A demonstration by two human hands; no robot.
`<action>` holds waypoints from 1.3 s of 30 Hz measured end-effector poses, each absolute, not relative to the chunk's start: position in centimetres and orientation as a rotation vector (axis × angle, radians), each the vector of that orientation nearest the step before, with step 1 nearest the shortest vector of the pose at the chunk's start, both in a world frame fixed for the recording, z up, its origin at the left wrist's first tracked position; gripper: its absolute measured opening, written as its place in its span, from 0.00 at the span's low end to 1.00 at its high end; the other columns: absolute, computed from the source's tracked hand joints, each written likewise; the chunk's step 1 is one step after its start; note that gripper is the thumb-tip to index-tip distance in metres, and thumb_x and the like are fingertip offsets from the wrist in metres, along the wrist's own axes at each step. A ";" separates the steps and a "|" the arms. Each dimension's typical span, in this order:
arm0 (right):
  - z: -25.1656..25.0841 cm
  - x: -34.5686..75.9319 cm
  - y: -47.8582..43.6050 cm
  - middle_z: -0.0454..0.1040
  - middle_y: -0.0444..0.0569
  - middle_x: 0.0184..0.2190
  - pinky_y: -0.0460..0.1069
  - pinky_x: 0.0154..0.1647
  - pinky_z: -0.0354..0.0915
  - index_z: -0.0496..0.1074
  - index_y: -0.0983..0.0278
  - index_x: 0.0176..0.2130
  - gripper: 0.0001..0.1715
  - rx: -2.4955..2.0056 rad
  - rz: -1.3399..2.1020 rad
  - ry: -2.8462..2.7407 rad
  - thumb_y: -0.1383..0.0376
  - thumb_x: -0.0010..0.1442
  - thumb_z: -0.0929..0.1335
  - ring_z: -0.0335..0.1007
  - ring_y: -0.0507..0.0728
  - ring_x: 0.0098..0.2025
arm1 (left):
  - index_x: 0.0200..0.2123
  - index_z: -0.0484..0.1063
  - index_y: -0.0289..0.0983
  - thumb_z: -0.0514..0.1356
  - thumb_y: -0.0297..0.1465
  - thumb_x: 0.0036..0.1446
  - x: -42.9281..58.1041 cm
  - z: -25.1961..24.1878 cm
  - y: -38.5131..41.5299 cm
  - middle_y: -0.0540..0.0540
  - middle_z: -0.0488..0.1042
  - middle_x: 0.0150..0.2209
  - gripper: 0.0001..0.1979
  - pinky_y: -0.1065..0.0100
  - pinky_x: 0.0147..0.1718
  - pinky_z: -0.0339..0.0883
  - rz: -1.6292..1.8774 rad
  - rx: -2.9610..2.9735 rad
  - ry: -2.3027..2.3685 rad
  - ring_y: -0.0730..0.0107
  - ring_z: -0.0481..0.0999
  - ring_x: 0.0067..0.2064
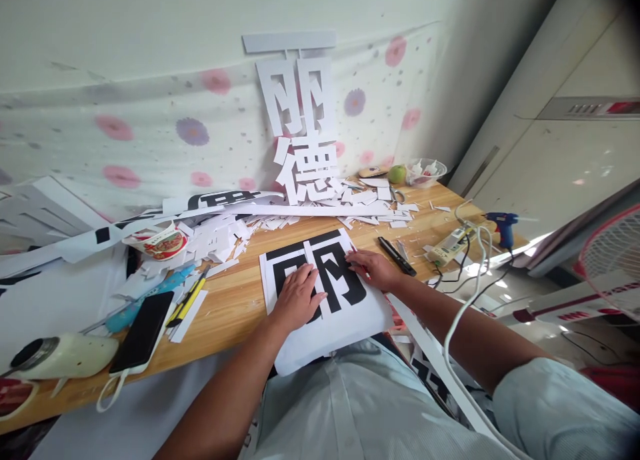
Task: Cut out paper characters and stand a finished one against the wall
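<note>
A white sheet (345,327) printed with a large black character lies at the table's front edge, its lower part hanging over. My left hand (300,295) rests flat on its left half, fingers spread. At the right side of the black print, my right hand (373,268) has its fingers bent together at the paper; what they hold, if anything, is too small to name. Behind, white cut-out characters (307,170) stand upright against the flower-patterned sheet on the wall. A black cutter (397,256) lies to the right of the paper.
White scraps (220,240) are heaped along the back around a paper bowl (163,242). At left lie a phone (143,332), a yellow cutter (187,302) and a bottle (75,355). A power strip (453,244), blue glue gun (504,228) and cables occupy the right.
</note>
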State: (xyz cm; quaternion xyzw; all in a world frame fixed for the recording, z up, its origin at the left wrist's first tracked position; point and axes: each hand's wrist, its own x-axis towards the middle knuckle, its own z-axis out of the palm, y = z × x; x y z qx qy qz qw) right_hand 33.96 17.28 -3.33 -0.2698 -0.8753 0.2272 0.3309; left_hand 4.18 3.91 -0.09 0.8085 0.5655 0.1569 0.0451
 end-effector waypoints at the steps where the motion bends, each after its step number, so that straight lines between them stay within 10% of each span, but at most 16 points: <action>1: -3.3 34.1 17.2 0.86 0.53 0.56 0.64 0.69 0.74 0.83 0.56 0.55 0.14 -0.706 0.606 -2.278 0.63 0.74 0.70 0.81 0.65 0.63 | 0.73 0.66 0.39 0.62 0.40 0.74 4.2 -0.1 3.9 0.32 0.65 0.75 0.28 0.40 0.73 0.60 0.473 2.473 1.730 0.41 0.63 0.77; 25: -3.1 33.9 17.4 0.87 0.52 0.54 0.59 0.64 0.75 0.82 0.55 0.57 0.23 -0.736 0.609 -2.249 0.72 0.67 0.72 0.82 0.64 0.61 | 0.69 0.69 0.38 0.68 0.55 0.67 11.5 0.8 9.7 0.29 0.67 0.72 0.38 0.40 0.73 0.60 0.419 2.576 1.617 0.36 0.63 0.76; 39: -2.2 35.1 18.5 0.86 0.52 0.56 0.59 0.66 0.73 0.82 0.56 0.59 0.20 -0.687 0.710 -2.369 0.69 0.71 0.71 0.81 0.64 0.61 | 0.75 0.66 0.36 0.63 0.38 0.71 10.5 0.2 10.3 0.31 0.58 0.80 0.32 0.39 0.76 0.54 0.350 2.535 1.557 0.40 0.55 0.80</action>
